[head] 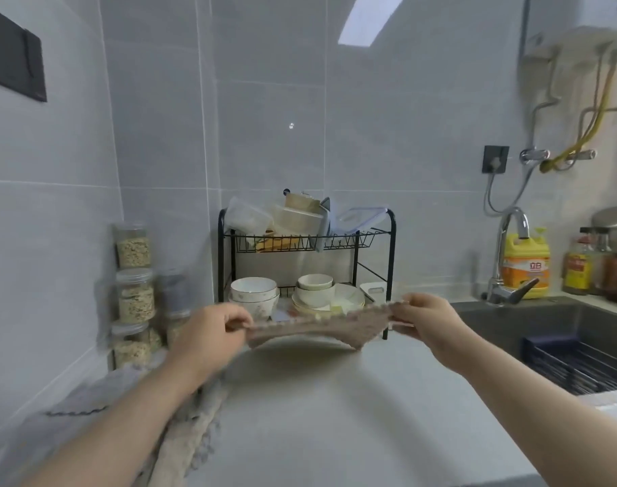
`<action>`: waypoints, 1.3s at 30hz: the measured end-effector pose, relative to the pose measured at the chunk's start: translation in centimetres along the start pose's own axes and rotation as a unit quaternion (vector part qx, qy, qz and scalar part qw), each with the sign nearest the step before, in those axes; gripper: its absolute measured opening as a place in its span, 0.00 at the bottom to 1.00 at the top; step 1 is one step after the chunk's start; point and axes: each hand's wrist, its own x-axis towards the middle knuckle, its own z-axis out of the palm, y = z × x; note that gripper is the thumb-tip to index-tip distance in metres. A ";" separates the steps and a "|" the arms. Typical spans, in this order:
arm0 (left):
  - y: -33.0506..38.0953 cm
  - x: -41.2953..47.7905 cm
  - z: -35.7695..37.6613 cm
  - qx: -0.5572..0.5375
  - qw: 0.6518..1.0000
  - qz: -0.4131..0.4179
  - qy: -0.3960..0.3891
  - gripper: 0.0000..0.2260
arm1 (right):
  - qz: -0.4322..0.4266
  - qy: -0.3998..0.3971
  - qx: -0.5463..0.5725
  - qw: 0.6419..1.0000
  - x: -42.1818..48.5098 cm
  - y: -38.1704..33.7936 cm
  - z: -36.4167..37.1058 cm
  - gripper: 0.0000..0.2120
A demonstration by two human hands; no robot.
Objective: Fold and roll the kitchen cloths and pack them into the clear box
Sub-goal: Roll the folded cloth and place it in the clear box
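Note:
A brownish-pink kitchen cloth (314, 326) is stretched flat in the air above the counter, its middle sagging. My left hand (212, 332) pinches its left edge and my right hand (430, 319) pinches its right edge. More cloths (191, 430), grey and beige, lie in a heap on the counter at the left, partly under my left forearm. On the top shelf of the dish rack lie clear plastic boxes (247, 217) and a clear lid (359, 216).
A black two-tier dish rack (391, 247) with bowls stands behind the cloth. Stacked grain jars (134, 275) line the left wall. A dark sink (546, 332) with a tap (507, 254), a yellow detergent bottle (526, 265) and sauce bottles is at the right. White counter (335, 416) lies below.

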 end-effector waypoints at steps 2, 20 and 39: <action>-1.1 -3.2 1.7 0.028 0.996 -0.004 -0.080 0.16 | 0.002 -0.024 -0.093 0.995 -1.7 3.0 -1.0 0.05; -3.0 -6.9 10.4 0.232 0.899 0.021 -0.372 0.50 | -0.053 -0.246 -0.599 0.760 -5.2 10.8 2.3 0.44; -11.3 9.6 15.0 0.332 0.899 -0.083 -0.273 0.06 | -0.048 -0.137 -0.615 0.775 14.4 13.6 7.1 0.16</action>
